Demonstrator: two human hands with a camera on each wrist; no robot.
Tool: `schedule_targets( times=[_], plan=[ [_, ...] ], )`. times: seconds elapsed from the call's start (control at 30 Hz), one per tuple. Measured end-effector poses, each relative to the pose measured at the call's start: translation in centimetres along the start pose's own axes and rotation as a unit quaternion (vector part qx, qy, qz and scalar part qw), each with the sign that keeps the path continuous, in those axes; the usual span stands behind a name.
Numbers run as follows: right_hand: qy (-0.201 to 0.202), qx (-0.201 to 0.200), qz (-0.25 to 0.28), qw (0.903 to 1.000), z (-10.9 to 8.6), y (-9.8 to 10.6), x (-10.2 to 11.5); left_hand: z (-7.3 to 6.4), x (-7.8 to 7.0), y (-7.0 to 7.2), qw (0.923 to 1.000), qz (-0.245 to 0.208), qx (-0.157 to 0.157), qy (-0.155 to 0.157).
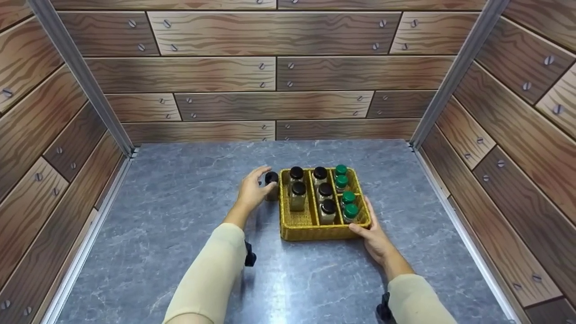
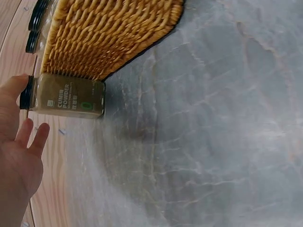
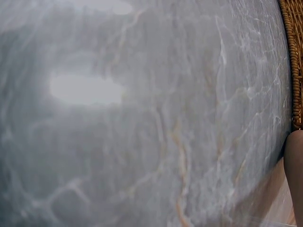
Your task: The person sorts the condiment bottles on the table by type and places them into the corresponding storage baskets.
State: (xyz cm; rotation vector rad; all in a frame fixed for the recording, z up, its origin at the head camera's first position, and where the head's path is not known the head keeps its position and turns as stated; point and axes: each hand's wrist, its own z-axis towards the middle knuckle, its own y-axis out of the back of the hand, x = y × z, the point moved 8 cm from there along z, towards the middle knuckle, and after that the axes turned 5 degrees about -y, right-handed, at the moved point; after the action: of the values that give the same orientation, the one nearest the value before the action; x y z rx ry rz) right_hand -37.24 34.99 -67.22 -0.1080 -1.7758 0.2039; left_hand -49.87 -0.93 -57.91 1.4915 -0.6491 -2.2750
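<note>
A cumin powder jar (image 2: pixel 71 97) with a black cap stands upright on the table, close by the left wall of the woven basket (image 1: pixel 324 233). Around its cap my left hand (image 1: pixel 253 191) spreads, thumb at the front side and a finger behind; firm contact there is hard to judge. My right hand (image 1: pixel 377 243) holds the basket by its near right corner, thumb on the rim and fingers along the outer side. Inside the basket, black-capped jars (image 1: pixel 297 198) stand in the left and middle compartments, and green-capped jars (image 1: pixel 350 211) in two small right compartments.
Grey marbled tabletop (image 1: pixel 180 202) surrounds the basket. Wood-patterned walls (image 1: pixel 274 74) enclose the back and both sides, with metal posts (image 1: pixel 459 72) at the rear corners. A metal rail (image 1: pixel 463 238) runs along the right edge.
</note>
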Motion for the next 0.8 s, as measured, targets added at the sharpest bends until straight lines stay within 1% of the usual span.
schedule_targets(
  times=[0.13, 0.2, 0.33, 0.47, 0.57, 0.7, 0.8],
  plan=[
    [0.0, 0.002, -0.006, 1.0, -0.1, -0.3, -0.1, 0.2, 0.5, -0.3, 0.9986, -0.004, 0.038, 0.035],
    [0.002, 0.002, -0.01, 0.9999, -0.1, -0.4, -0.1, 0.2, 0.5, -0.5, 0.9976, -0.007, 0.051, 0.046],
    [0.004, 0.007, -0.012, 0.9999, 0.0, -0.5, 0.0, 0.3, 0.5, -0.7, 0.9966, 0.001, 0.06, 0.056],
    [0.007, 0.01, -0.009, 0.9999, 0.0, -0.4, 0.2, 0.6, 0.6, -0.9, 0.9953, 0.034, 0.067, 0.061],
    [0.01, 0.004, -0.003, 0.9999, 0.1, -0.2, 0.3, 1.0, 0.5, -1.1, 0.9946, 0.047, 0.076, 0.054],
    [0.006, -0.002, -0.004, 1.0, 0.1, 0.0, 0.1, 1.2, 0.5, -1.2, 0.9946, 0.039, 0.083, 0.048],
    [0.005, 0.0, -0.007, 1.0, 0.1, 0.1, 0.0, 1.1, 0.7, -1.3, 0.9943, 0.028, 0.087, 0.055]
  ],
)
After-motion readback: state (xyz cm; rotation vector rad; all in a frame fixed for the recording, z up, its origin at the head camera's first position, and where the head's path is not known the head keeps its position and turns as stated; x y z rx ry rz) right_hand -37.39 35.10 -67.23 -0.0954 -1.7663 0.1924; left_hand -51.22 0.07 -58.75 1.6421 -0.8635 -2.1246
